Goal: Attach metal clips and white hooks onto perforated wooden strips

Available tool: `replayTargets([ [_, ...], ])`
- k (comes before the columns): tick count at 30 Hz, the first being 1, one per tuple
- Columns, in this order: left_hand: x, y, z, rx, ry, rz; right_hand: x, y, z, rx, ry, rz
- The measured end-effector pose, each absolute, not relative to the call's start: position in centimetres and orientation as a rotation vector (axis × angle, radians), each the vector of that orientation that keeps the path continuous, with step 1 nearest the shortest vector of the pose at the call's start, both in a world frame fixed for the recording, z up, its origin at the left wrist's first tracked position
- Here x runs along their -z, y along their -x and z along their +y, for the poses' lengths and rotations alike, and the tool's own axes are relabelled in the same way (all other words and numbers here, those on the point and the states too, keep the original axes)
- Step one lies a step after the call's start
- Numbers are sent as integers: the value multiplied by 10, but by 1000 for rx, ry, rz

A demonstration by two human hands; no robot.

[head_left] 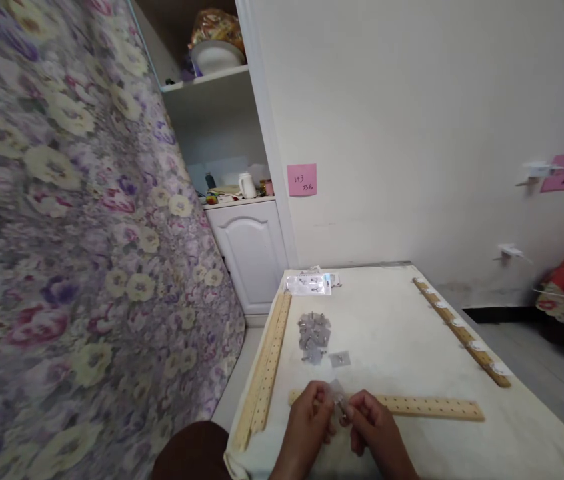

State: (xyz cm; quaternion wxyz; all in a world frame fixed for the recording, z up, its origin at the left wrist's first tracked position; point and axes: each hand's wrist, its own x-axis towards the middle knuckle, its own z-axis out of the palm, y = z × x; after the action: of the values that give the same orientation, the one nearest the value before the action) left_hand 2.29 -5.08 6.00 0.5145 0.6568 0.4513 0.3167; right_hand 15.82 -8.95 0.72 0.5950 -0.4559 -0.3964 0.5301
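My left hand and my right hand are close together above the near part of the table. Pinched between their fingertips is a clear adhesive hook, a thin see-through square with a small metal piece on it. Behind the hands lies a light wooden strip with rows of holes, partly hidden by them. Just beyond, a single clear hook lies flat on the cloth. A heap of similar clear hooks is a little farther to the left.
Two more holed wooden strips lie along the table's left edge. At the right edge is a browner strip bearing several white round pieces. Clear packaging rests at the back of the cream-covered table. A flowered curtain hangs at left.
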Motion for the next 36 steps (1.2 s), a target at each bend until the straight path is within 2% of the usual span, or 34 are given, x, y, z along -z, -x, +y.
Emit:
replayTargets([
  [6,-39,-28,-55,-752,-1340,1019,7,-155,-87,-1326,1072,-831],
  [12,-26,-18,-58,-642,-1347,1055,-1,-161,-85,-1056,1281,-1059],
  [15,-21,-6,-61,-626,-1405,1051,-7,-163,-76,-1041,1339,-1206],
  [23,-13,26,-49,-818,-1405,1199,-16,-147,-26,-1146,1295,-1474],
  [29,-14,40,-44,-1074,-1733,1533,-9,-130,15,-1199,1245,-1460],
  [36,-2,41,-42,-1069,-1837,1557,6,-122,30,-1223,1309,-1445],
])
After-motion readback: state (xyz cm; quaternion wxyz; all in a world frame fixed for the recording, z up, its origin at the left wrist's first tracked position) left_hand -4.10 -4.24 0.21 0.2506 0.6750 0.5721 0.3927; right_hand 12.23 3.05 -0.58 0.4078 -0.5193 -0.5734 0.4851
